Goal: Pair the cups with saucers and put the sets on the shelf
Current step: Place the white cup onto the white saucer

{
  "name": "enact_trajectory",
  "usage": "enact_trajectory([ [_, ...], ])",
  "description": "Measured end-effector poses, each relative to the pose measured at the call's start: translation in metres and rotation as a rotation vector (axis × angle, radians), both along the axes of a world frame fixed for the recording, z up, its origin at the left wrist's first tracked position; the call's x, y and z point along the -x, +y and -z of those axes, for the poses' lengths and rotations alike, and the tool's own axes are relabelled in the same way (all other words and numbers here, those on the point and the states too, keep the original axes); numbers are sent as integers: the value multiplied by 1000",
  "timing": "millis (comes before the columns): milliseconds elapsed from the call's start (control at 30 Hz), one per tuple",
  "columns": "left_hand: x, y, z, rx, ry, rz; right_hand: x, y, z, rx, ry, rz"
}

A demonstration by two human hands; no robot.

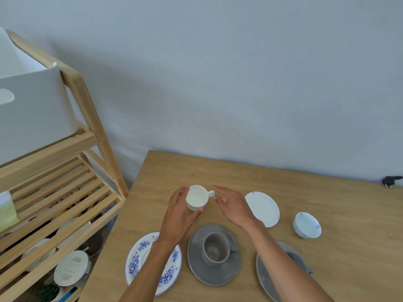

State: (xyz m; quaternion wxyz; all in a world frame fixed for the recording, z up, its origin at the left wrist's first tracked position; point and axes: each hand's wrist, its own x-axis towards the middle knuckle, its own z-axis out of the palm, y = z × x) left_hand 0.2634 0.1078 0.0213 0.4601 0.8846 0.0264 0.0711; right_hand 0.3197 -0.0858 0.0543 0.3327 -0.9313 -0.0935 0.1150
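My left hand (181,211) grips a white cup (197,198) with a small handle, tilted so its mouth faces me, above the wooden table (283,188). My right hand (232,205) hovers open just right of the cup's handle, fingers spread, not touching it. A grey cup (214,249) stands on a grey saucer (196,264) near the front. A blue-flowered saucer (135,260) lies under my left forearm. A white saucer (265,207) lies right of my right hand. A small white cup with blue marks (307,225) stands further right. Another grey saucer (265,277) is partly hidden by my right forearm.
A slatted wooden shelf unit (65,192) stands left of the table, with a white box (32,105) on its upper level and white containers (72,268) on a lower level. A black plug (391,180) lies at the table's far right edge by the wall.
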Motion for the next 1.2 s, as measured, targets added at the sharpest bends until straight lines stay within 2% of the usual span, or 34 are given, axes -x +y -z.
enact_trajectory([
  [167,-12,-1,11,-8,55,-11,-21,1,16,39,-29,-68],
  [400,-11,3,16,48,76,-40,-28,-3,29,-63,-45,-92],
  [667,-9,2,13,48,55,-67,-19,0,25,-58,-76,-97],
  [867,-2,6,-8,82,-1,-73,-6,0,2,-110,-102,-59],
  [1200,14,-5,-56,76,-85,89,36,-25,-48,-157,-146,74],
])
